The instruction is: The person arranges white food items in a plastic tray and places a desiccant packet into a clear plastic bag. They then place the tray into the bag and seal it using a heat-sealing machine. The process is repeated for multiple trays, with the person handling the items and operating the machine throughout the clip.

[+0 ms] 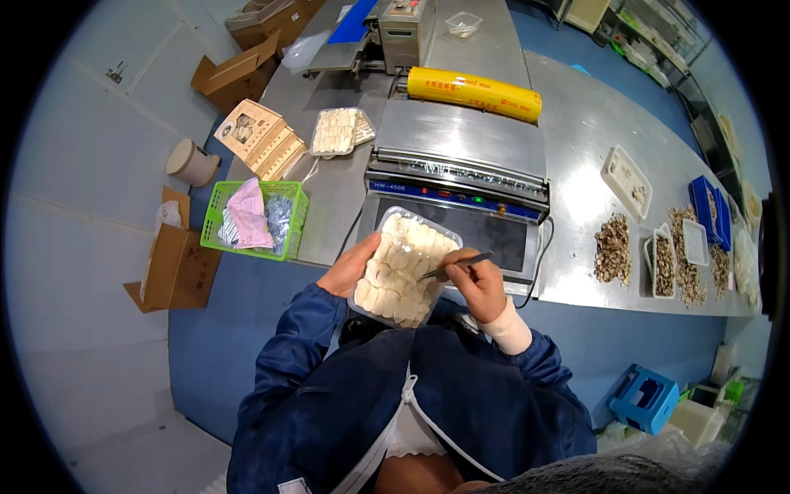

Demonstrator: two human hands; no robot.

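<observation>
From the head view, the left hand (352, 267) curls its fingers around the left edge of a clear plastic tray (432, 222), and there's the right hand (480, 284), thumb and fingers pinching dark tweezers (469, 262). Their tip is right at the pale pieces (399, 272) packed in rows; whether it touches is hard to tell. The tray sits tilted in front of the body, at the near edge of the wrapping machine (461, 185).

On to the printing: light lettering runs along the machine's blue front, beside lit red and green buttons. Red print covers the yellow roll (475, 93) behind it. A picture marks the tan printed boxes (262, 140), and small print shows on the brown carton (193, 272).

Now the surface: a shiny steel table (568, 148), with brown sliced heaps (611, 247) over on the right and a green basket (211, 222) holding a pink cloth (248, 216) on the left. Around it, blue floor (214, 346), white wall panels (90, 272), and a blue stool (644, 399) at lower right.
</observation>
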